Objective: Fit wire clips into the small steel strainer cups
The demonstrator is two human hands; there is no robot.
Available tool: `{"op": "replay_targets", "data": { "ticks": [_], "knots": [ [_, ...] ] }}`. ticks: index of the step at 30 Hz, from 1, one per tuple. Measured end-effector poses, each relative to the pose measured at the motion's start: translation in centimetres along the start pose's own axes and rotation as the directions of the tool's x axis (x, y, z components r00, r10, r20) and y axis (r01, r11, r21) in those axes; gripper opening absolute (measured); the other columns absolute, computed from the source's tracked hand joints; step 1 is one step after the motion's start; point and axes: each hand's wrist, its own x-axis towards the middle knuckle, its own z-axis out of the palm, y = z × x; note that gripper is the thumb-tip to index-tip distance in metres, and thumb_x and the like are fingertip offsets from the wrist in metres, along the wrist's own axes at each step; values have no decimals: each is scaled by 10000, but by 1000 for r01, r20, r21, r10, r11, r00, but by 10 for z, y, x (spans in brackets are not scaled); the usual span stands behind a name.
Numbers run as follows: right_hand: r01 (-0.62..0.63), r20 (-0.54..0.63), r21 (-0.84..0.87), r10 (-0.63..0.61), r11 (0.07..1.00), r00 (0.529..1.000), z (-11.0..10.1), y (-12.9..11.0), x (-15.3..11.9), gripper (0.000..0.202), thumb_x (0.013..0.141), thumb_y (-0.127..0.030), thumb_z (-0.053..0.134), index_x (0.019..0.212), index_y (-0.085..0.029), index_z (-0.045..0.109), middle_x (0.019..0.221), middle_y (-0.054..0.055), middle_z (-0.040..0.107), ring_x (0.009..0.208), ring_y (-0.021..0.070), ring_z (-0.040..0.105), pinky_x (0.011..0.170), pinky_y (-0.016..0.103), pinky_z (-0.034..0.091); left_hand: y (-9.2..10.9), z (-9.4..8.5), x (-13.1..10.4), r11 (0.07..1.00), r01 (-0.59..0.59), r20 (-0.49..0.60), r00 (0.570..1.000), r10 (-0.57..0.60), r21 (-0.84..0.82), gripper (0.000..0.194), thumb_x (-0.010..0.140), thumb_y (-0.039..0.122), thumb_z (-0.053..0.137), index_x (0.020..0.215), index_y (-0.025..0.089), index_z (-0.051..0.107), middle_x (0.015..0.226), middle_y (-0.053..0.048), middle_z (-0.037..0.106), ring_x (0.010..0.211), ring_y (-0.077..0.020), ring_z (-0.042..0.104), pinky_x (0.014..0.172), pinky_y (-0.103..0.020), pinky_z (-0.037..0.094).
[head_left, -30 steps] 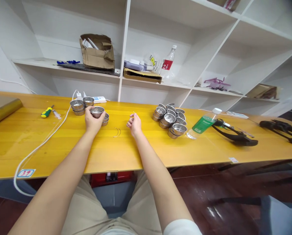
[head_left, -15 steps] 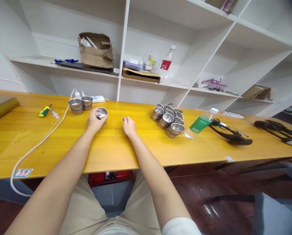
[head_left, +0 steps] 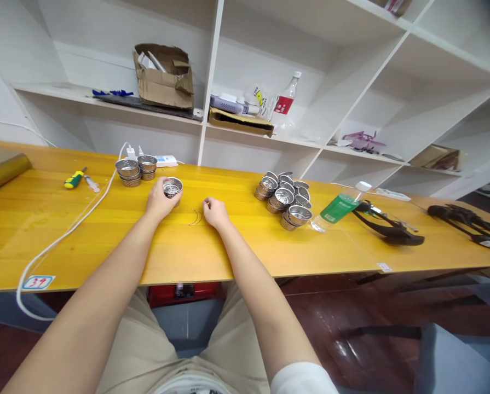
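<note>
My left hand (head_left: 161, 202) is wrapped round a small perforated metal strainer cup (head_left: 173, 186) just above or on the yellow table; its base is partly hidden. My right hand (head_left: 214, 211) is closed with thumb and forefinger pinched, and what they hold, if anything, is too small to make out. Between the hands lie thin curved wire pieces (head_left: 196, 218). Stacked strainer cups (head_left: 128, 170) stand behind my left hand. A larger group of the same cups (head_left: 284, 198) is stacked to the right of my right hand.
A green-labelled bottle (head_left: 340, 208) leans beside the right stacks, with black headgear (head_left: 388, 227) further right. On the left lie a green-yellow screwdriver (head_left: 74, 179), a syringe (head_left: 92, 184) and a white cable (head_left: 70, 236). White shelves (head_left: 265, 138) rise behind the table (head_left: 245, 253).
My right hand has shifted slightly nearer to me and turned a little. My left hand keeps its hold on the strainer cup. The camera view has moved slightly.
</note>
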Motion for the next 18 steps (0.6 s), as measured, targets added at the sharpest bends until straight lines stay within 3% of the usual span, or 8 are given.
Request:
{"op": "replay_targets", "data": {
  "ticks": [5, 18],
  "knots": [
    [-5, 25, -80, 7, 997, 1000, -1, 0, -1, 270, 1022, -233, 497, 1116, -187, 746, 1056, 112, 786, 1017, 229, 716, 908, 289, 489, 4, -1, -3, 1000, 7, 0, 1000, -7, 9, 777, 771, 437, 777, 1461, 233, 484, 1403, -125, 628, 1266, -337, 613, 1099, -452, 472],
    [40, 69, -182, -28, 983, 997, 3, 2, 0, 264, 1012, -233, 502, 1114, -186, 741, 1099, 129, 776, 1055, 230, 708, 925, 290, 492, 4, 2, -10, 1000, -13, -45, 999, 12, -27, 768, 754, 426, 788, 1441, 222, 509, 1392, -113, 635, 1238, -312, 629, 1098, -428, 475]
  ]
}}
